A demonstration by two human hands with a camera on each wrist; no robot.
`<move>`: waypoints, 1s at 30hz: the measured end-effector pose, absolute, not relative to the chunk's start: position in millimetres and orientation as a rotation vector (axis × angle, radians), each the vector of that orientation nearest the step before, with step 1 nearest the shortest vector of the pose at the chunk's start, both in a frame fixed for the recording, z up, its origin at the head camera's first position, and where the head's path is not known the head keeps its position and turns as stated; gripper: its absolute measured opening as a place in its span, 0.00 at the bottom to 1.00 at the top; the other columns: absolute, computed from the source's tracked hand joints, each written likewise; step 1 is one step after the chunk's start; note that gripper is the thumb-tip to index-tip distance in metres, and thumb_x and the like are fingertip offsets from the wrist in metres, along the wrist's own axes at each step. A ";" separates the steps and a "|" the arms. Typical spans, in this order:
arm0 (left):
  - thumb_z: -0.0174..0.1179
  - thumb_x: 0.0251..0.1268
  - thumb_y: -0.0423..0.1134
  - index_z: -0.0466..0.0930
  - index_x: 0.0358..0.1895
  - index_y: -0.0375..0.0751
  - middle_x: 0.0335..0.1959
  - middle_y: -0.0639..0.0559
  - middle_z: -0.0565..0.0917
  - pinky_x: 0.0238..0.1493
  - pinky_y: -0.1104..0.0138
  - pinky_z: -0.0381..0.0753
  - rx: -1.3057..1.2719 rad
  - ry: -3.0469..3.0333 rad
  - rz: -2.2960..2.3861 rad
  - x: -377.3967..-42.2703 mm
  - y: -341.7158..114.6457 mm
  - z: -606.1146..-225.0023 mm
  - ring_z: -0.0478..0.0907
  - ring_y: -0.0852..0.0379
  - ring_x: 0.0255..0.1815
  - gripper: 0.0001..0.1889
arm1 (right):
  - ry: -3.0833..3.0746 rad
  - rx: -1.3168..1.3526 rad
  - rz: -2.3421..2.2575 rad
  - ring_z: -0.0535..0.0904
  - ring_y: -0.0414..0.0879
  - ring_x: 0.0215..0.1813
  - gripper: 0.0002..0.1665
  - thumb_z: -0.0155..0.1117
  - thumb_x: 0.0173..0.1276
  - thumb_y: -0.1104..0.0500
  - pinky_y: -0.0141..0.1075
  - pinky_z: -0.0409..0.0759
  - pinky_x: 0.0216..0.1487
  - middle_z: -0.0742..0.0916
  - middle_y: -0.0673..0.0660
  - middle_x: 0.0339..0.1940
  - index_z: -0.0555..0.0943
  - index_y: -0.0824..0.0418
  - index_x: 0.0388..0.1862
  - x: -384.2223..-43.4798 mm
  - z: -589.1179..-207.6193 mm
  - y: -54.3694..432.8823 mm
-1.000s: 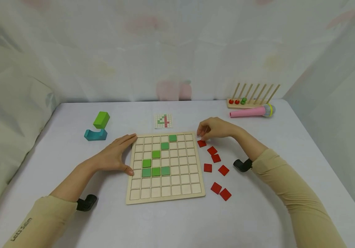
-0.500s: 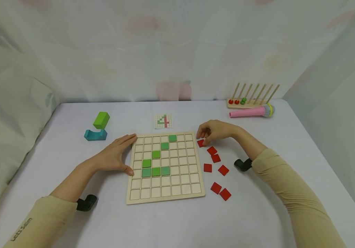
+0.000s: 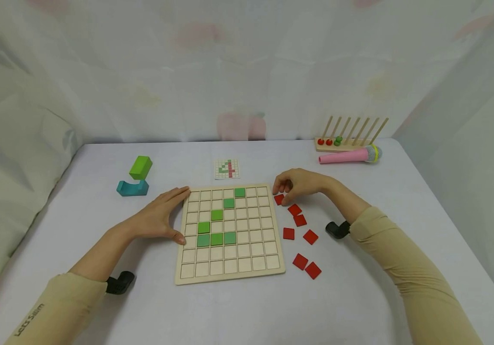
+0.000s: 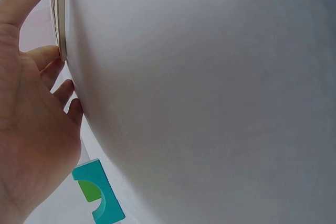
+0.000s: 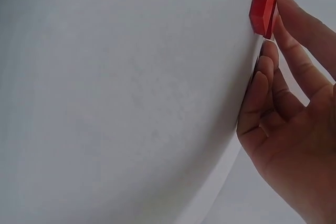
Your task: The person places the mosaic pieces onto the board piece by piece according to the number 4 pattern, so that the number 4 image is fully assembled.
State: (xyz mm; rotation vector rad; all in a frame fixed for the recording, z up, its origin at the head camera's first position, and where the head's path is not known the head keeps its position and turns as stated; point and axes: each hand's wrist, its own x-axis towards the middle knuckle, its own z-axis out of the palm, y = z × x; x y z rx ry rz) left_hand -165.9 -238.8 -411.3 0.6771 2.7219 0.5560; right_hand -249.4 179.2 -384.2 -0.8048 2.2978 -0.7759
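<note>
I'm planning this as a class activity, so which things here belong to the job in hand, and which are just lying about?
Likely in the job:
grid board
green tiles
red tiles
pattern card

Just lying about, it seems:
green block
curved teal block
pink microphone
bead rack

The left hand (image 3: 156, 215) touches the grid board (image 3: 243, 237). The right hand (image 3: 299, 183) pinches a red tile (image 3: 278, 199) just beside it
</note>
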 end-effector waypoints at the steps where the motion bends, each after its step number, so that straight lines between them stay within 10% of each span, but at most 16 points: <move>1: 0.76 0.28 0.70 0.50 0.79 0.39 0.82 0.41 0.51 0.75 0.35 0.53 0.678 2.721 0.557 -165.8 -238.9 -411.4 0.46 0.33 0.81 0.72 | 2.298 -0.805 -0.776 0.75 0.46 0.43 0.17 0.76 0.56 0.60 0.35 0.74 0.48 0.82 0.56 0.38 0.84 0.56 0.45 -249.0 -384.3 179.4; 30: 0.76 0.28 0.70 0.49 0.79 0.40 0.82 0.42 0.51 0.75 0.35 0.54 0.686 2.726 0.550 -166.3 -238.6 -411.6 0.47 0.33 0.81 0.72 | 2.396 -0.819 -0.770 0.76 0.45 0.39 0.12 0.73 0.56 0.64 0.34 0.76 0.43 0.82 0.53 0.33 0.82 0.55 0.38 -246.7 -382.5 176.5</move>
